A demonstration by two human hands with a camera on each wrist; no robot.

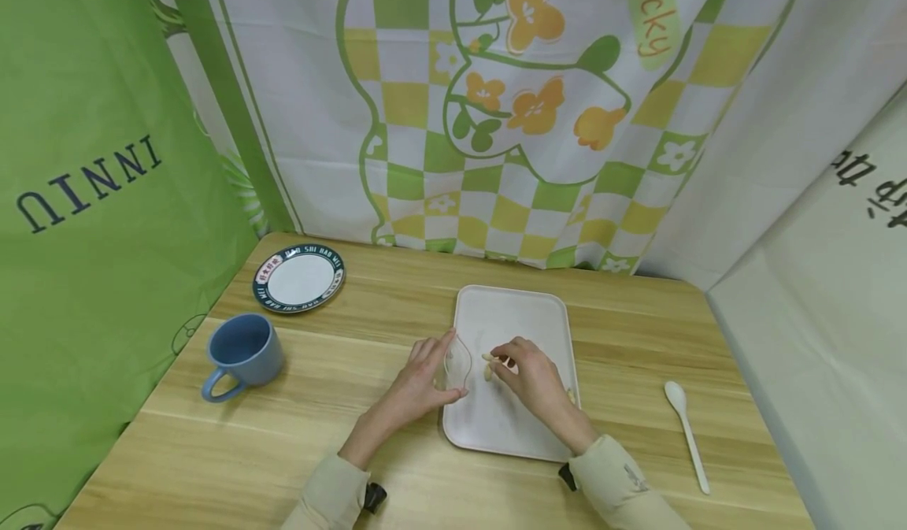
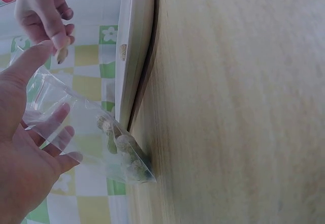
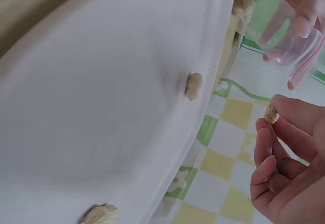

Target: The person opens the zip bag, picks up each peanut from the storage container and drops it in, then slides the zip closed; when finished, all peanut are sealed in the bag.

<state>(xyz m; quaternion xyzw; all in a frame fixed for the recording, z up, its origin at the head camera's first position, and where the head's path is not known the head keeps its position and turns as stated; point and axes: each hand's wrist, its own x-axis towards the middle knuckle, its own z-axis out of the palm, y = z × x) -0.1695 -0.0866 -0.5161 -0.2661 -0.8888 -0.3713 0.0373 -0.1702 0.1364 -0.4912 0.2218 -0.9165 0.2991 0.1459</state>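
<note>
My left hand (image 1: 414, 380) holds a clear zip bag (image 1: 457, 363) at its mouth, fingers and thumb spread apart, beside the left edge of a white tray (image 1: 510, 309). Several peanuts (image 2: 124, 145) lie in the bottom of the bag in the left wrist view. Over the tray, my right hand (image 1: 530, 374) pinches one peanut (image 3: 271, 115) between thumb and index finger, a short way from the bag's mouth. Two more show on the tray in the right wrist view: one peanut (image 3: 194, 86) near the far rim, another peanut (image 3: 101, 215) at the lower edge.
To the left stands a blue mug (image 1: 246, 350), with a dark-rimmed plate (image 1: 299, 278) behind it. A white spoon (image 1: 686, 435) lies right of the tray on the wooden table (image 1: 623, 341). Printed curtains (image 1: 411, 105) close off the back.
</note>
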